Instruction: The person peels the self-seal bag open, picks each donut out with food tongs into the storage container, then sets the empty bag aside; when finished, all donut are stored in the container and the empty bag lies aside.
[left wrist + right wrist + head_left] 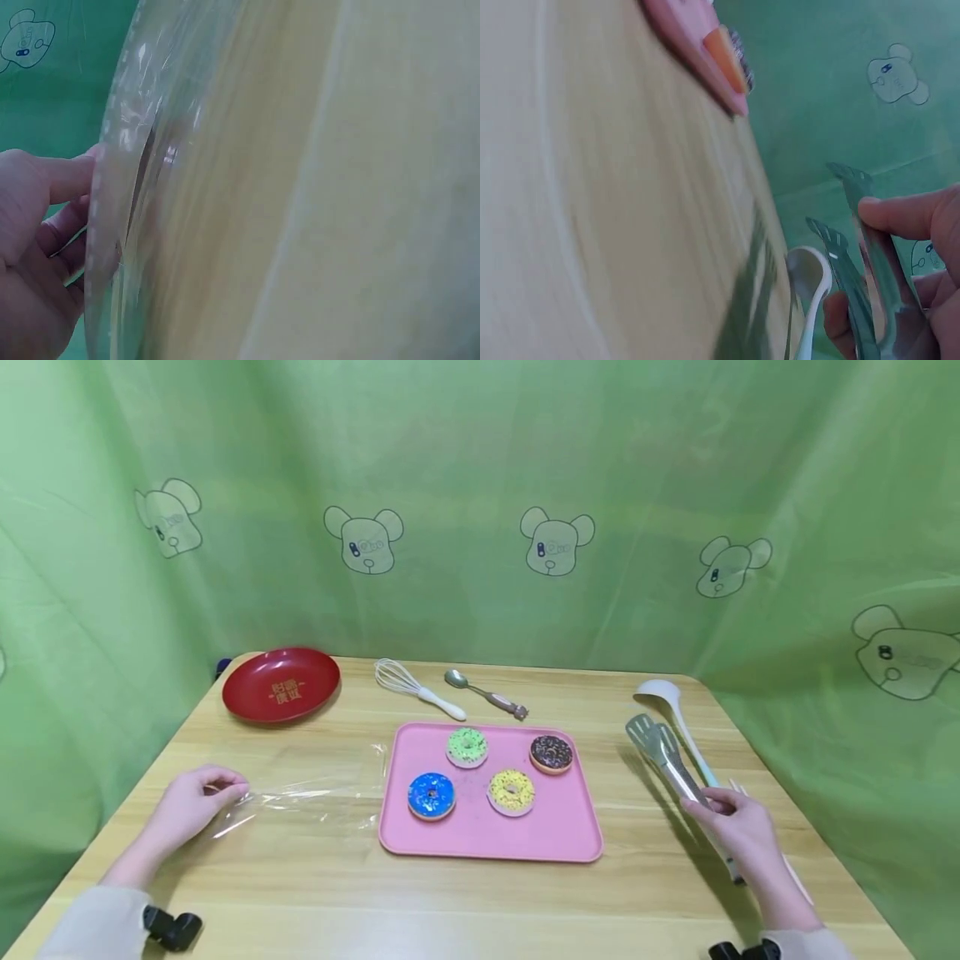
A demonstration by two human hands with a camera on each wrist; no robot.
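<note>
My left hand (197,800) pinches the left edge of a clear plastic bag (322,793) that lies on the table left of the pink tray. In the left wrist view the film (142,97) rises from between thumb and fingers. Around metal tongs (663,750) my right hand (738,827) has its thumb and fingers, holding them above the table. The tongs' two heads (847,247) stand slightly apart in the right wrist view. On the pink tray (480,843) sit a green donut (467,747), a blue donut (431,796), a yellow donut (512,806) and a chocolate donut (551,754).
A red plate (255,693) stands at the back left. Behind the tray lie a white whisk (408,683) and a spoon (483,693). A white ladle (678,714) lies beside the tongs, and a white fork (797,877) is partly hidden by the right hand.
</note>
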